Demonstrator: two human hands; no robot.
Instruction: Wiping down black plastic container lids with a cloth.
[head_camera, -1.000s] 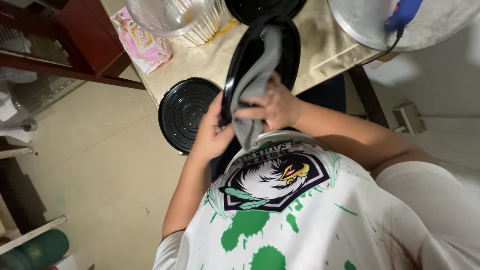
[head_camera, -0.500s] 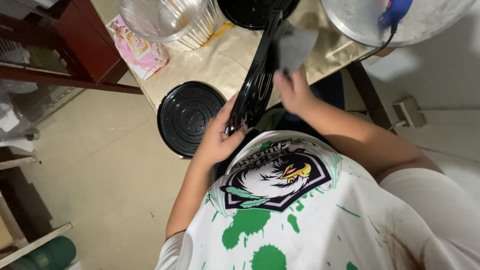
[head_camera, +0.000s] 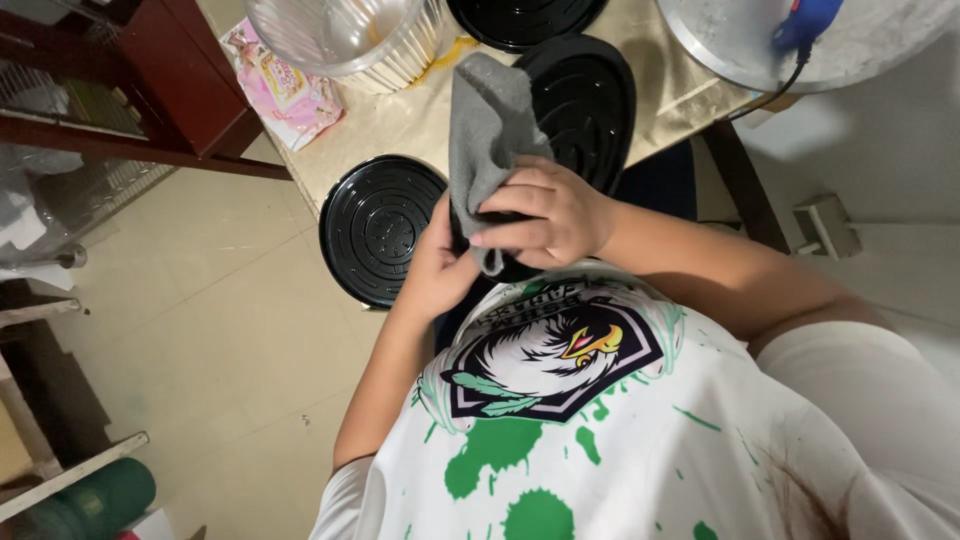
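At the table's near edge, close against the person's chest, the right hand (head_camera: 545, 215) presses a grey cloth (head_camera: 487, 140) onto a round black plastic tray (head_camera: 590, 105); fingers curled over the cloth's lower fold, a firm closed grip, the rest of the cloth draped up across the tray face. Left hand (head_camera: 440, 270) cups the tray's lower rim from beneath, fingers wrapped but mostly hidden, so how tightly it is closed cannot be told. Change since half a second ago: the tray was then turned nearly edge-on with the cloth bunched at its upper end; now it faces up toward the camera, and the cloth and right hand have come down onto its near part. A second earlier the cloth also lay along the face. Judgement: wiping goes on, with the tray turned between strokes to reach another surface. Second black tray (head_camera: 378, 228) lies flat overhanging the table edge (head_camera: 400, 130), just left of the held one; a third (head_camera: 520, 20) sits farther back. Clear plastic container (head_camera: 345, 35) and pink packet (head_camera: 285, 85) stand behind; round metal pan (head_camera: 790, 40) at right.
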